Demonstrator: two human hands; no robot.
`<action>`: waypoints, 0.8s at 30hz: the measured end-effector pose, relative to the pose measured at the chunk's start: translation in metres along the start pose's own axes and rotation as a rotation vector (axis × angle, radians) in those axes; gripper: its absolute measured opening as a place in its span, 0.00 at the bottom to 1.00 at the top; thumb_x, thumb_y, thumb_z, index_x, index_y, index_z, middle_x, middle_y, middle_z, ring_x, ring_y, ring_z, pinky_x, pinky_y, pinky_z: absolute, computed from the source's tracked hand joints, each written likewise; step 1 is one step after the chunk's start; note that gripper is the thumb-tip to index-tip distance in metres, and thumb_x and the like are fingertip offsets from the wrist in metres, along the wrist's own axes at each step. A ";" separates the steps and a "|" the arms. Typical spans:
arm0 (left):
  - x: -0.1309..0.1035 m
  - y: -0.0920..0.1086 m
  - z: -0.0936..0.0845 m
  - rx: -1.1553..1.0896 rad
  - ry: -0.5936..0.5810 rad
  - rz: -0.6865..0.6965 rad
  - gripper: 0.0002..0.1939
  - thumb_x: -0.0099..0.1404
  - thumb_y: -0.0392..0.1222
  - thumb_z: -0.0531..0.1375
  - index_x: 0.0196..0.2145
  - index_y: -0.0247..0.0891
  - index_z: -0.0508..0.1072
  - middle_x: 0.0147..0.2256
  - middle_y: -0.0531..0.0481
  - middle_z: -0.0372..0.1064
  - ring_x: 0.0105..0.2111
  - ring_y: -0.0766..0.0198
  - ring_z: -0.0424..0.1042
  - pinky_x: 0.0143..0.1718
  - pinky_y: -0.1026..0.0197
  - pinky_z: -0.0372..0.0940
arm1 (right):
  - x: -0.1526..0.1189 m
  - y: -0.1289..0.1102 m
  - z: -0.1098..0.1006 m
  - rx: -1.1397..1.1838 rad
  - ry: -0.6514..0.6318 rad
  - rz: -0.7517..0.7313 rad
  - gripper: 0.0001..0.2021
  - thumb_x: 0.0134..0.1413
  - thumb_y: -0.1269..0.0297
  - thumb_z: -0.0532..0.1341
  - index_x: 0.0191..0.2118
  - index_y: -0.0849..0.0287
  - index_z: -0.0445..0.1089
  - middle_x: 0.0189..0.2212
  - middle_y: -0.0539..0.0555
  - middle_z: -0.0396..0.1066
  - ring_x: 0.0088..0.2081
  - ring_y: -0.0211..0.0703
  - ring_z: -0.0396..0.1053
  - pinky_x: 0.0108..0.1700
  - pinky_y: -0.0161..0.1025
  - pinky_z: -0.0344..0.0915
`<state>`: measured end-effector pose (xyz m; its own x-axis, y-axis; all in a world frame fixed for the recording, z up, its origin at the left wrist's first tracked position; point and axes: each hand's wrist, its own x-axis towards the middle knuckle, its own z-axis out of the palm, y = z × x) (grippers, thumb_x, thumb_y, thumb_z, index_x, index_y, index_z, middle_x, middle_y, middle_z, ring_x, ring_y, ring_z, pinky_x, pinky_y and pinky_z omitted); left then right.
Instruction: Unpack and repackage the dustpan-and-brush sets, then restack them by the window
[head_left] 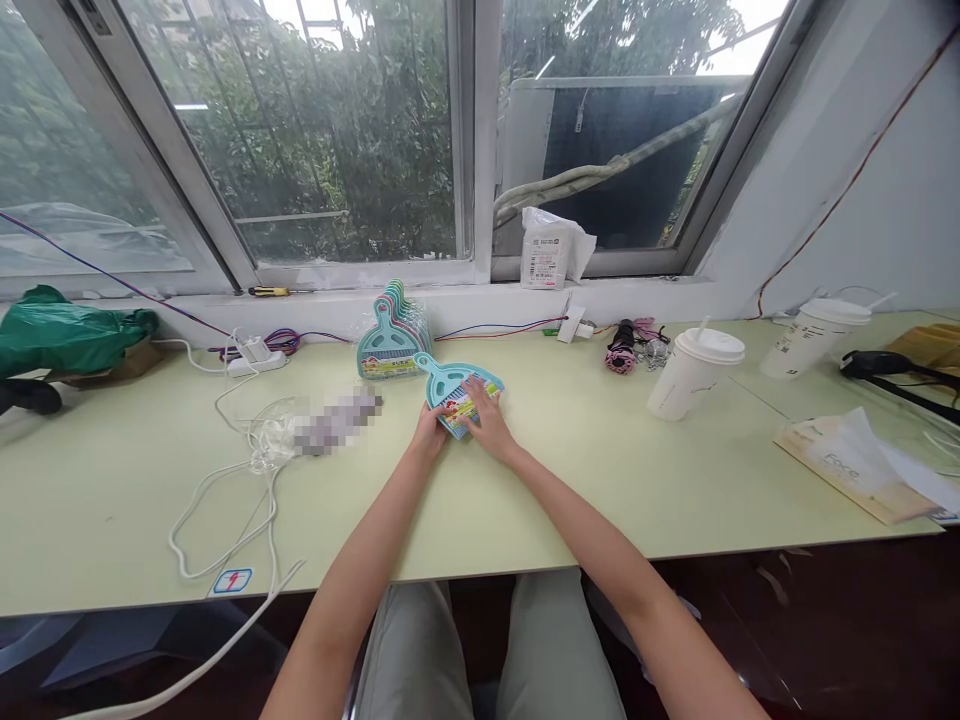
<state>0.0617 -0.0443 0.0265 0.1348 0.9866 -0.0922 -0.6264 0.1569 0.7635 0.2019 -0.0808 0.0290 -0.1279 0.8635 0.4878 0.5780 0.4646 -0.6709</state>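
A light-blue mini dustpan with a brush (450,378) lies at the middle of the table, its handle pointing away to the upper left. A colourful printed label covers part of its front. My left hand (430,430) grips the dustpan's lower left edge, thumb on the front, with its other fingers mostly hidden. Spread fingers of my right hand (489,424) rest on the label and the front of the dustpan. Just behind it, a row of similar dustpan sets (390,340) in blue, pink and green stands upright in clear wrapping.
White cables and a power strip (257,357) lie on the left, near a blurred item in plastic (337,422). Two white cups stand right, the nearer cup (694,375) beside bundled cords (621,350). A paper packet (855,462) lies at the right front. A green bag (75,330) sits far left.
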 end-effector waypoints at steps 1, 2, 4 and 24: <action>0.001 0.000 0.000 -0.013 0.014 0.001 0.27 0.45 0.22 0.59 0.44 0.38 0.67 0.41 0.44 0.73 0.43 0.52 0.73 0.48 0.49 0.67 | 0.001 0.001 0.001 0.009 0.098 0.079 0.31 0.57 0.60 0.54 0.66 0.51 0.47 0.67 0.54 0.44 0.69 0.50 0.36 0.65 0.61 0.28; 0.002 0.000 -0.001 -0.026 0.027 0.000 0.28 0.45 0.22 0.59 0.44 0.38 0.67 0.41 0.44 0.73 0.44 0.52 0.73 0.48 0.48 0.67 | 0.002 0.003 0.002 0.049 0.196 0.180 0.32 0.57 0.60 0.55 0.66 0.53 0.46 0.67 0.55 0.43 0.69 0.50 0.35 0.66 0.61 0.31; 0.003 0.000 0.000 -0.043 0.043 -0.002 0.28 0.45 0.22 0.59 0.44 0.39 0.66 0.41 0.44 0.73 0.44 0.51 0.73 0.48 0.47 0.67 | 0.004 0.008 0.002 0.246 0.306 0.383 0.33 0.55 0.58 0.57 0.65 0.55 0.48 0.66 0.59 0.46 0.68 0.50 0.41 0.65 0.57 0.42; -0.003 0.015 0.006 0.155 -0.102 -0.055 0.20 0.49 0.29 0.64 0.42 0.36 0.71 0.40 0.41 0.74 0.42 0.49 0.72 0.47 0.49 0.65 | 0.012 0.020 -0.006 1.161 0.205 0.723 0.09 0.43 0.73 0.68 0.33 0.61 0.71 0.34 0.54 0.78 0.40 0.44 0.76 0.49 0.43 0.73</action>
<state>0.0562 -0.0450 0.0424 0.2480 0.9657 -0.0770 -0.4911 0.1938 0.8493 0.2167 -0.0624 0.0246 0.0882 0.9831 -0.1602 -0.5445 -0.0871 -0.8342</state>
